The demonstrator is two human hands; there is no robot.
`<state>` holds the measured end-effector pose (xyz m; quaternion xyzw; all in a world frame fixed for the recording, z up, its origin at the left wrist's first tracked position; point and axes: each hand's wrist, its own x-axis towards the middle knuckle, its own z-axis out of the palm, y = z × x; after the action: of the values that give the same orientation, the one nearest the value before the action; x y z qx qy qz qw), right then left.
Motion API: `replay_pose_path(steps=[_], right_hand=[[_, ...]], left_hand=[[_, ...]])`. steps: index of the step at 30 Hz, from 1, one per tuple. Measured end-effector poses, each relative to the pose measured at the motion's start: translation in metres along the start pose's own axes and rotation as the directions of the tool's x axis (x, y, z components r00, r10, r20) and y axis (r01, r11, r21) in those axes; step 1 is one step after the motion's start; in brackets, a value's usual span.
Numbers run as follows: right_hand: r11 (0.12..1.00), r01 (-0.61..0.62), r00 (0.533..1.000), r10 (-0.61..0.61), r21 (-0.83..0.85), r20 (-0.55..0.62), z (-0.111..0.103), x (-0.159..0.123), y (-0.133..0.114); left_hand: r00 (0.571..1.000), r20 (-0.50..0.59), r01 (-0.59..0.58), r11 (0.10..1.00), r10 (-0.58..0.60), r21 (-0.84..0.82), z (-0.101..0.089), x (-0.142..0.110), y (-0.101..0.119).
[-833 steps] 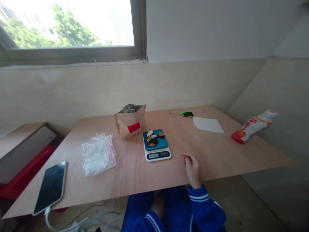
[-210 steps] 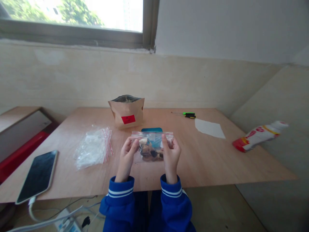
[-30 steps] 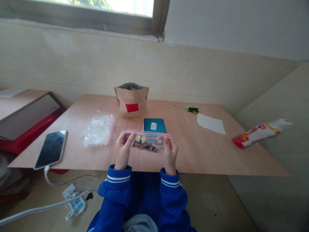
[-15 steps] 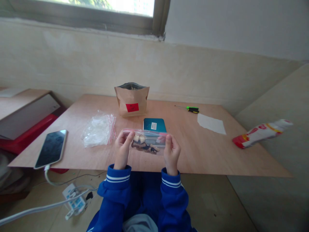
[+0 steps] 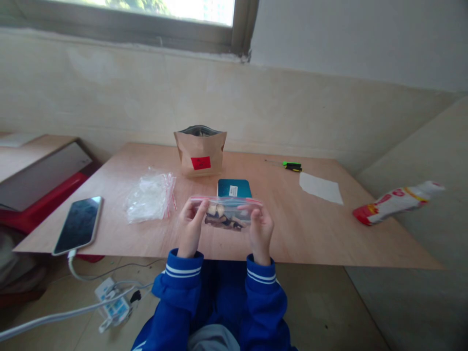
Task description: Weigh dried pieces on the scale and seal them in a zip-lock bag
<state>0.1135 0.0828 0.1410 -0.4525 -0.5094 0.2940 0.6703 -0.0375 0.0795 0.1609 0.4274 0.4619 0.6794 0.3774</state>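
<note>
A small clear zip bag (image 5: 225, 214) with a red seal strip holds several brown and pale pieces. I hold it up level over the near edge of the wooden table (image 5: 300, 229). My left hand (image 5: 190, 226) pinches its left end and my right hand (image 5: 260, 229) pinches its right end, fingers closed along the top strip. Behind the bag lies a scale with a blue top (image 5: 234, 187), partly hidden. A brown paper pouch with a red label (image 5: 200, 151) stands open farther back.
A pile of clear zip bags (image 5: 150, 197) lies left of my hands. A phone (image 5: 78, 224) on a cable rests at the table's left edge. A green screwdriver (image 5: 291, 166), a white sheet (image 5: 320, 187) and a red-and-white packet (image 5: 397, 202) lie to the right.
Both hands have shifted the bag slightly away from me and to the right, with the fingers working along the seal strip. Earlier the pieces lay on the scale.
</note>
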Motion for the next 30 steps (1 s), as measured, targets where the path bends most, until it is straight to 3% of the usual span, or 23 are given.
replay_pose_path(steps=[3,6,15,20,30], right_hand=[[0.995,-0.081,0.993,0.076,0.052,0.093,-0.001,0.001,0.001],[0.988,-0.135,0.987,0.128,0.073,0.094,0.0,0.0,0.004],[0.998,-0.021,0.999,0.019,0.062,0.046,-0.001,0.0,0.005],[0.993,-0.064,0.995,0.057,0.095,0.078,0.0,0.0,0.006],[0.978,-0.193,0.966,0.176,0.074,0.19,0.002,0.001,0.007]], left_hand=[[1.0,-0.001,0.013,1.0,-0.013,-0.01,-0.002,0.0,0.0],[1.0,0.012,0.016,1.0,-0.016,-0.009,-0.004,0.0,-0.001],[1.0,0.027,0.011,0.999,-0.012,0.032,-0.008,0.001,-0.003],[0.999,0.033,0.009,0.999,-0.01,0.031,-0.008,0.001,-0.004],[0.969,0.231,0.093,0.996,-0.09,-0.003,-0.015,0.0,-0.004]])
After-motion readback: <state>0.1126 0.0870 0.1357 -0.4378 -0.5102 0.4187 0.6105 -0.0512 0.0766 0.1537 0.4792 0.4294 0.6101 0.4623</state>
